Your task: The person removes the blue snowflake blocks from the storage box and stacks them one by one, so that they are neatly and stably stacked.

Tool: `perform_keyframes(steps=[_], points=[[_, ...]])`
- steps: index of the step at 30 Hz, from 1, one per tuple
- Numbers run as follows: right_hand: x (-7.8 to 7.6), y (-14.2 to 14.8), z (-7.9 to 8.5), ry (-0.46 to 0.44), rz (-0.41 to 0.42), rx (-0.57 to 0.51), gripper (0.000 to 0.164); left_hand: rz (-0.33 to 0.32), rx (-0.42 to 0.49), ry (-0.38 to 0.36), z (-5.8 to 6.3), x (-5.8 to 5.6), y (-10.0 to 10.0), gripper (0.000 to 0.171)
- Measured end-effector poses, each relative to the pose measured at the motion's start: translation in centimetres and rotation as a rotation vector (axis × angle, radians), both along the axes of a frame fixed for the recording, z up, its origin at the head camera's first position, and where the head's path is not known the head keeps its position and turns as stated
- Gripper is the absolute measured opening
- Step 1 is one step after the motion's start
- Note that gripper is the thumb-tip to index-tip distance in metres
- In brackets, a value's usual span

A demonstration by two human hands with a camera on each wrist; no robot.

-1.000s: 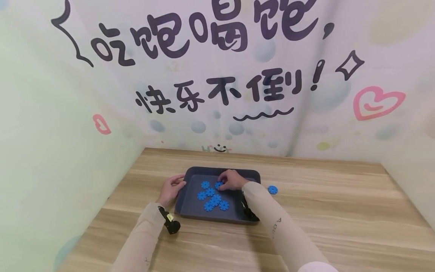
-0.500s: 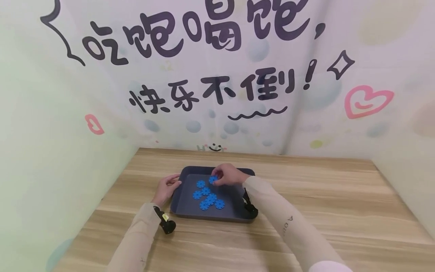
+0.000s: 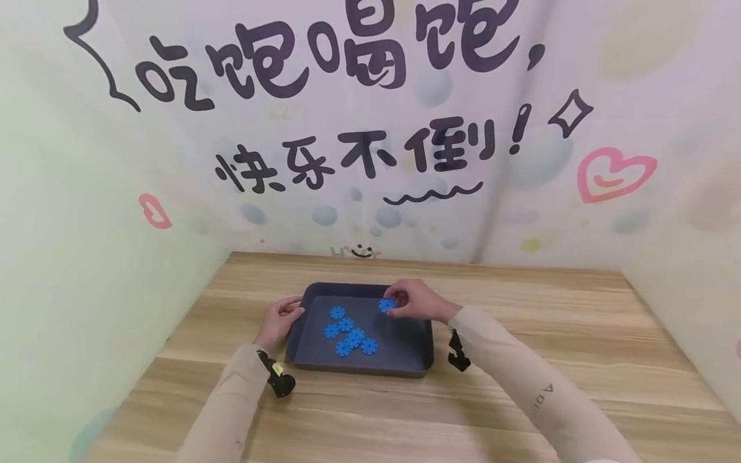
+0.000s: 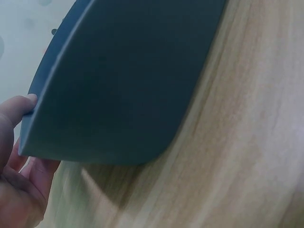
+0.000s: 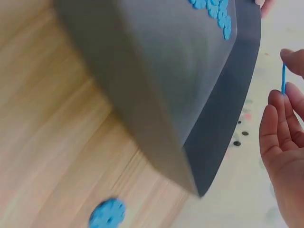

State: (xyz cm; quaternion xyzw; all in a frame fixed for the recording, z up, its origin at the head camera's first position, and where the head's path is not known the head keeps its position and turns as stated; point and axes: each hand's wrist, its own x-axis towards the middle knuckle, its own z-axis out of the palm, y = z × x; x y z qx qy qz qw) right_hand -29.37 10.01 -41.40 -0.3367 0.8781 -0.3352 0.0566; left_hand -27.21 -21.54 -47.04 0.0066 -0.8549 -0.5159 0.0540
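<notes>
On a wood-grain table [image 3: 521, 386], a dark tray [image 3: 399, 347] has my left hand [image 3: 279, 321] gripping its left edge, my right hand [image 3: 418, 299] above its far right, a cluster of blue discs [image 3: 350, 337] inside, and one disc [image 3: 386, 305] (edge-on from the right wrist) pinched between my right thumb and fingertips [image 5: 277, 98].

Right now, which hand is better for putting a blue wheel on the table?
Probably the right hand: it pinches a blue wheel between thumb and fingers, while the left hand grips the edge of the tray.

place: booth-like nook; lettered backdrop [image 3: 359, 122]; pale side walls [image 3: 75, 276]; wood-grain tabletop [image 3: 370, 418]; room type unclear
</notes>
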Motion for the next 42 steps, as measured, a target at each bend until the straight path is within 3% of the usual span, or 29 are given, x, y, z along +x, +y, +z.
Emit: perform_keyframes(steps=[11, 19, 32, 42], points=[[1.1, 6.2, -0.3, 0.055, -0.102, -0.052, 0.031, 0.008, -0.023, -0.027, 0.5, 0.3, 0.3, 0.033], [1.3, 9.2, -2.5, 0.051, -0.17, -0.082, 0.03, 0.015, -0.025, -0.028, 0.8, 0.6, 0.3, 0.033], [1.4, 10.9, -5.5, -0.05, -0.279, -0.101, 0.03, 0.024, -0.021, -0.064, 0.6, 0.6, 0.4, 0.034], [1.7, 11.1, -5.9, -0.007, -0.293, -0.05, 0.028, 0.023, 0.0, -0.067, 0.8, 0.6, 0.4, 0.034]])
